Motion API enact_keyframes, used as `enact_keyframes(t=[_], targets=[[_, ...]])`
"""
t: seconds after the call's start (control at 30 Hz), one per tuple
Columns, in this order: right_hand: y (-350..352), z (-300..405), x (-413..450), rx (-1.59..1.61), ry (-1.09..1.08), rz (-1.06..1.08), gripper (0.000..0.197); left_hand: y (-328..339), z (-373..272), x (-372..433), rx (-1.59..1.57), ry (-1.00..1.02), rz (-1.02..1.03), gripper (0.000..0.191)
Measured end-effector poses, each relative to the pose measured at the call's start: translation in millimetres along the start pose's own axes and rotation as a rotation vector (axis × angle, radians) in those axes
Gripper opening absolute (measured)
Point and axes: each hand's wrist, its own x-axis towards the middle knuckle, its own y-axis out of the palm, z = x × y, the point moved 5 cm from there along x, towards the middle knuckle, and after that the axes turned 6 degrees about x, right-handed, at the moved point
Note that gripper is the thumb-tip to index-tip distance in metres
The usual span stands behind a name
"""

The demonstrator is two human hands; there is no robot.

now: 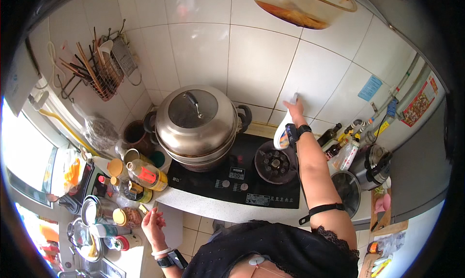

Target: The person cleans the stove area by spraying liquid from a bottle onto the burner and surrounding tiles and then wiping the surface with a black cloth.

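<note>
My right hand (296, 111) grips a white spray bottle (282, 132) by its neck, the nozzle end near the tiled wall (261, 63). The bottle's body hangs at the back of a round dark burner (276, 164) on the black glass cooktop (214, 191). A large lidded stainless steel steamer pot (198, 132) stands on the cooktop's left side. My left hand (153, 225) is held low at the counter's left corner, fingers loosely curled and seemingly holding nothing. Nearest to it is a jar with a yellow lid (125, 218).
Left of the cooktop stand oil bottles (147, 174) and a brown crock (136, 134). A wire chopstick basket (105, 78) hangs on the wall. To the right are sauce bottles (332, 149), a dark pan (345, 192) and an electric pressure cooker (368, 169). A translucent basin (305, 5) hangs above.
</note>
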Motion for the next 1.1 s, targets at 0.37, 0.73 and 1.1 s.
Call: enact_keyframes(t=[0.37, 0.73, 1.1], targets=[[-33.1, 38.0, 14.9, 0.327, -0.100, -0.031, 0.045, -11.0, 6.3, -2.9, -0.025, -0.001, -0.034, 0.024], [-25.5, 49.0, -8.2, 0.439, -0.160, 0.039, 0.035, -3.4, 4.4, -1.2, -0.043, -0.010, -0.031, 0.024], [-24.4, 60.3, -16.3, 0.490, -0.065, 0.142, 0.033, -6.2, 8.6, 2.9, -0.048, -0.007, -0.003, 0.024]])
